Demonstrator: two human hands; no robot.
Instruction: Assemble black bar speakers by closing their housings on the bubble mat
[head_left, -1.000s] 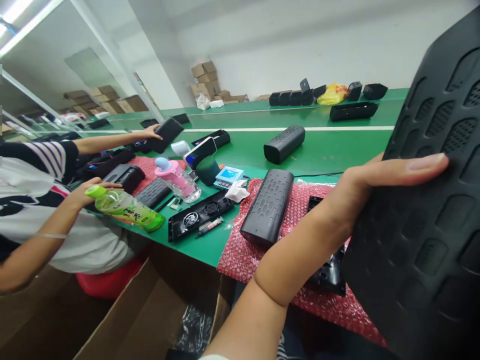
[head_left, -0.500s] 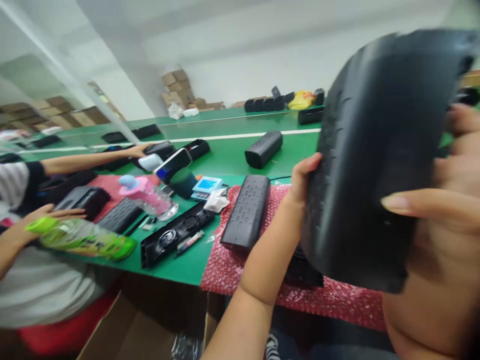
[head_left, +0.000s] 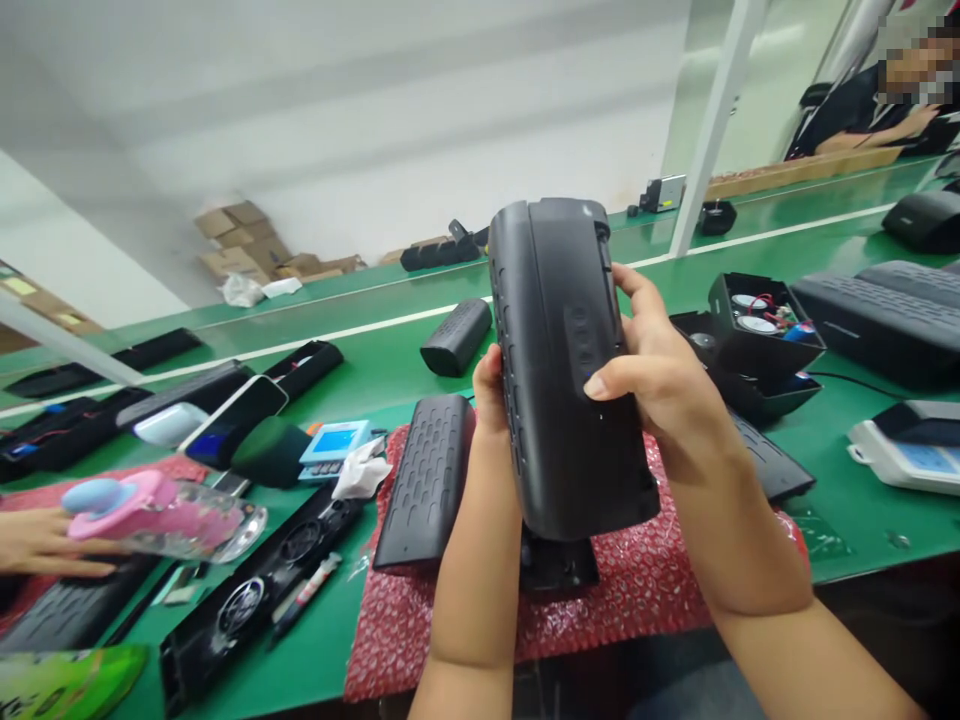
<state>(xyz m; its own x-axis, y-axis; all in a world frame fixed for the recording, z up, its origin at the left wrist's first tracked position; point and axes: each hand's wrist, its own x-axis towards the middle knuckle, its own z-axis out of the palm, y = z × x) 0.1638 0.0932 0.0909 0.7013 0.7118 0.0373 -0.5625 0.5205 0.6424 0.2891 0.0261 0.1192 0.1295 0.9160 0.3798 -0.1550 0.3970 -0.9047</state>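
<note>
A black portable speaker (head_left: 570, 400) is held up on end between my two hands, its side with a row of round buttons turned toward me. My left hand (head_left: 491, 390) grips its left, patterned side, mostly hidden behind it. My right hand (head_left: 660, 375) wraps round the right edge, with the thumb pressed at the lowest button. Below, a black part (head_left: 559, 570) lies on red bubble wrap (head_left: 637, 590), partly covered by the speaker. Beside my left forearm rests another black patterned housing (head_left: 427, 480).
Left lie a black speaker panel (head_left: 281, 575), a pen (head_left: 304, 600), a pink bottle (head_left: 172, 515), a blue-screen meter (head_left: 336, 450) and a co-worker's hand (head_left: 52, 545). Right are an opened speaker with wires (head_left: 765, 320) and a white device (head_left: 911, 445). A person (head_left: 862, 125) sits far right.
My view has swung right. The speaker has moved away from my face, down and left in the view, and its buttons now show. Both hands keep hold of it.
</note>
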